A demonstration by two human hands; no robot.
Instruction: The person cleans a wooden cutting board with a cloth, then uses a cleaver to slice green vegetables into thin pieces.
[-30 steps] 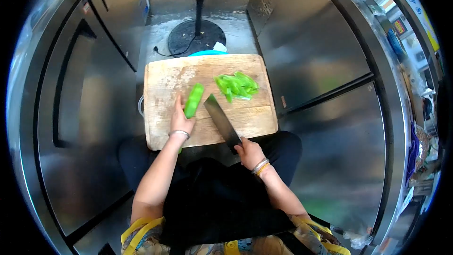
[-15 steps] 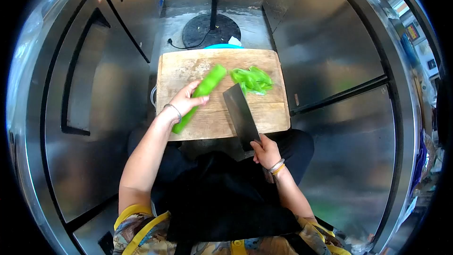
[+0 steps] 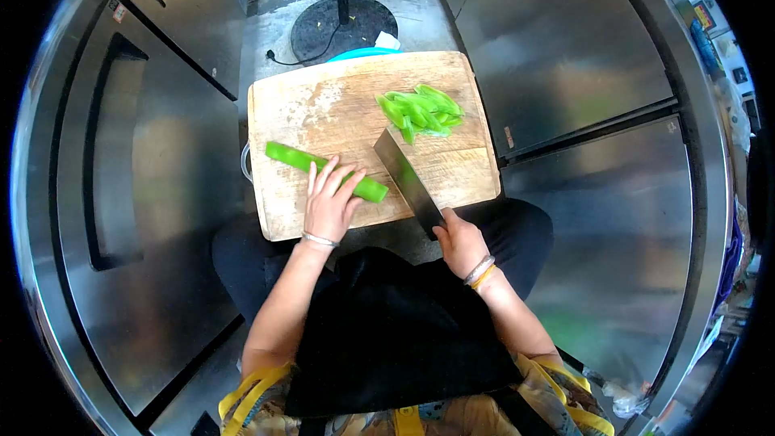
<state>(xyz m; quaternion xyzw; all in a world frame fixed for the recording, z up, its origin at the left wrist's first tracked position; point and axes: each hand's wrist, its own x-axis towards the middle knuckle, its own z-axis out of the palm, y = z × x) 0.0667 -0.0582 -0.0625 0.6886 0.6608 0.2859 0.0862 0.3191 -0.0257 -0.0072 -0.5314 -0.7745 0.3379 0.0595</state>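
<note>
A peeled celtuce stem (image 3: 284,155) lies slantwise across the left half of the wooden cutting board (image 3: 282,210). My left hand (image 3: 329,202) holds it down near its right end, fingers laid over the top and thumb at the near side. My right hand (image 3: 462,246) is closed around the handle of a cleaver (image 3: 408,182). The blade points up and left over the board, a little to the right of the stem's end and apart from it. Beyond the blade's tip, a pile of green celtuce slices (image 3: 424,111) sits at the board's far right.
Steel cabinet doors stand close on the left (image 3: 178,178) and right (image 3: 597,218). Behind the board are a blue rim (image 3: 363,54), a round black stand base (image 3: 311,28) and a plug on a cord (image 3: 271,55). My knees are under the board's near edge.
My left hand has turned the stem from pointing up and right to slanting down to the right, and laid it on the board. The cleaver stays at the right, tilted slightly more leftward.
</note>
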